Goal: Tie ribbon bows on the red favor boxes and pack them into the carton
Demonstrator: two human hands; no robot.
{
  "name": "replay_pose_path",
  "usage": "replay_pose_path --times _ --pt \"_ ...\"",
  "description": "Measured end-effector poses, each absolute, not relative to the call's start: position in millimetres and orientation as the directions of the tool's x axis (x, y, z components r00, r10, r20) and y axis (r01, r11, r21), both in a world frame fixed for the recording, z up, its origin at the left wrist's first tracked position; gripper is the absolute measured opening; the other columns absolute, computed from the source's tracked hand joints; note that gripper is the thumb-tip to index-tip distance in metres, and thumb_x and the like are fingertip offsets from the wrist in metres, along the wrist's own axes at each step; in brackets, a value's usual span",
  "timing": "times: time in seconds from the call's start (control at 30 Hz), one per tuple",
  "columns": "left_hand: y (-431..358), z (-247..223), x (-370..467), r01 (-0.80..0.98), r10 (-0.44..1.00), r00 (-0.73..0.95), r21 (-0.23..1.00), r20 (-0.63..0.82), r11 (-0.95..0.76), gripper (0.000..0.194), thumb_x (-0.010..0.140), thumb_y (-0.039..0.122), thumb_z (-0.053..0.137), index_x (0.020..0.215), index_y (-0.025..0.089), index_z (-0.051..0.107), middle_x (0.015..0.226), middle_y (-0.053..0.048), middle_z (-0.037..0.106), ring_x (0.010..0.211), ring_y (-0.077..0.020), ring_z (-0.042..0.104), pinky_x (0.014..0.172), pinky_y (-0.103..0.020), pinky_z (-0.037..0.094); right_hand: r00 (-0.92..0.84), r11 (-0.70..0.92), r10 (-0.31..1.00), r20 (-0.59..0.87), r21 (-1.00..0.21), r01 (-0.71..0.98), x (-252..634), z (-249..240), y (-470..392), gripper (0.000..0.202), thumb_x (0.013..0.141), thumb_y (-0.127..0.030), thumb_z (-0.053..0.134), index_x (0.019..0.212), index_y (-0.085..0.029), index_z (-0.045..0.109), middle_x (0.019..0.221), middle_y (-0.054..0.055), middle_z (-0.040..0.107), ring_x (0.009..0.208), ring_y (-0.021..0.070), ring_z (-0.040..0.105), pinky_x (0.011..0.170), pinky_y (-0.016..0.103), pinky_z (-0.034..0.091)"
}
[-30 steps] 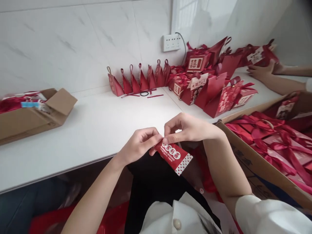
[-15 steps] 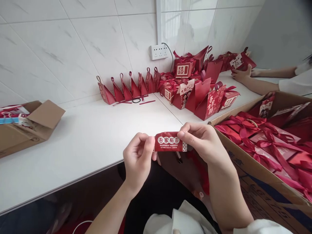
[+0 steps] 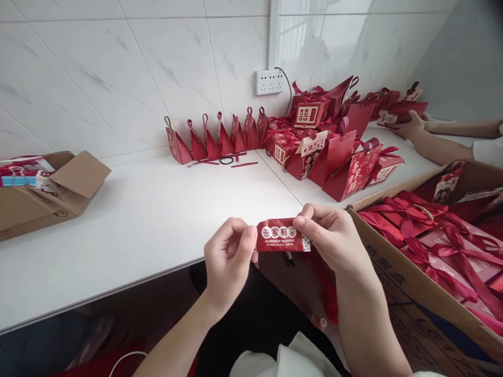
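A small red packet (image 3: 278,235) with white lettering and dotted ends is stretched flat between my two hands, in front of the white table's edge. My left hand (image 3: 230,262) pinches its left end between thumb and fingers. At the upper right end, my right hand (image 3: 334,235) grips it the same way. Beyond, on the white table (image 3: 157,209), stands a row of several red triangular boxes (image 3: 225,142) with loops on top. Red ribbon strips (image 3: 244,165) and a black ring (image 3: 227,161) lie before them.
An open carton (image 3: 424,272) of red ribboned boxes is at the right. More red gift boxes (image 3: 308,116) are piled behind it. Another carton (image 3: 43,204) sits at the far left. At the far right, a person's hands (image 3: 411,127) hold a red box. A socket strip (image 3: 269,82) is on the wall.
The view has shifted slightly, so most things appear further right. Both my hands still hold the packet. The other person's hands and red box have changed position.
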State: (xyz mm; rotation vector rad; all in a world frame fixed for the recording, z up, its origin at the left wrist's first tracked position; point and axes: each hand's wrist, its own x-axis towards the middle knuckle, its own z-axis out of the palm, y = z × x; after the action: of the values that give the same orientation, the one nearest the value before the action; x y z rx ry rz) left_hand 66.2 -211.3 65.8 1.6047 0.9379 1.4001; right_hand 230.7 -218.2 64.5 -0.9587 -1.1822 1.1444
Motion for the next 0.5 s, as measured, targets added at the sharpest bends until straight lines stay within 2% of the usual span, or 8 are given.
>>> replay_pose_path --times 0.2,0.23,0.3,0.37,0.4,0.43,0.5 --pt "-200.5 59.2 57.7 0.085 0.899 0.129 0.899 0.418 -0.430 0.032 0.087 0.036 0.046 0.060 0.020 0.043 0.052 0.003 0.045 0.047 -0.0087 0.044 0.047 -0.023 0.037 -0.013 0.161 0.986 0.164 -0.976 -0.149 235.3 65.9 -215.7 0.032 0.071 -0.039 0.071 0.060 -0.016 0.052 0.053 -0.003 0.052 0.047 0.0067 0.044 0.045 0.019 0.033" --pt "-195.0 55.7 54.5 0.093 0.894 0.141 0.894 0.425 -0.439 0.033 0.088 0.038 0.043 0.061 0.020 0.044 0.053 0.003 0.046 0.049 -0.0093 0.045 0.049 -0.023 0.038 -0.083 0.146 0.984 0.159 -0.978 -0.147 238.3 60.5 -215.3 0.032 0.070 -0.039 0.072 0.061 -0.015 0.052 0.053 -0.003 0.052 0.048 0.0063 0.044 0.045 0.018 0.033" --pt "-179.0 46.6 49.8 0.159 0.900 0.191 0.893 0.391 -0.422 0.035 0.089 0.041 0.038 0.063 0.019 0.048 0.057 0.002 0.048 0.053 -0.0103 0.047 0.053 -0.024 0.039 -0.376 0.035 0.923 0.077 -0.992 -0.117 246.0 38.3 -211.7 0.035 0.068 -0.043 0.072 0.063 -0.015 0.054 0.056 -0.003 0.053 0.049 0.0064 0.046 0.046 0.018 0.036" --pt "-157.0 37.1 51.6 0.304 0.910 0.295 0.873 0.293 -0.380 0.035 0.089 0.043 0.037 0.067 0.019 0.050 0.059 0.002 0.049 0.056 -0.0113 0.048 0.056 -0.024 0.039 -0.700 -0.162 0.698 -0.152 -0.985 0.052 254.8 2.5 -201.2 0.040 0.065 -0.051 0.071 0.066 -0.014 0.056 0.054 -0.003 0.054 0.046 0.0079 0.049 0.045 0.019 0.039" --pt "-144.5 33.2 55.5 0.389 0.904 0.354 0.841 0.241 -0.377 0.035 0.088 0.044 0.037 0.067 0.019 0.050 0.060 0.002 0.050 0.057 -0.0117 0.048 0.056 -0.024 0.038 -0.737 -0.215 0.624 -0.261 -0.964 0.159 258.8 -17.6 -192.9 0.042 0.064 -0.053 0.071 0.068 -0.014 0.057 0.051 -0.003 0.053 0.044 0.0080 0.049 0.045 0.020 0.040" --pt "-131.5 30.2 61.1 0.463 0.888 0.413 0.794 0.201 -0.394 0.036 0.088 0.046 0.036 0.066 0.019 0.049 0.060 0.002 0.050 0.057 -0.0122 0.048 0.057 -0.025 0.037 -0.696 -0.247 0.640 -0.326 -0.945 0.215 262.3 -36.5 -183.1 0.045 0.062 -0.056 0.071 0.065 -0.014 0.056 0.047 -0.005 0.051 0.039 0.0074 0.047 0.043 0.020 0.039" --pt "-105.7 26.0 74.8 0.543 0.848 0.500 0.698 0.179 -0.467 0.039 0.088 0.047 0.032 0.063 0.020 0.045 0.058 0.002 0.049 0.056 -0.0126 0.046 0.056 -0.025 0.034 -0.393 -0.226 0.876 -0.279 -0.958 0.176 266.3 -63.9 -161.8 0.045 0.065 -0.056 0.069 0.062 -0.013 0.054 0.050 -0.003 0.054 0.039 0.0089 0.049 0.042 0.022 0.039"
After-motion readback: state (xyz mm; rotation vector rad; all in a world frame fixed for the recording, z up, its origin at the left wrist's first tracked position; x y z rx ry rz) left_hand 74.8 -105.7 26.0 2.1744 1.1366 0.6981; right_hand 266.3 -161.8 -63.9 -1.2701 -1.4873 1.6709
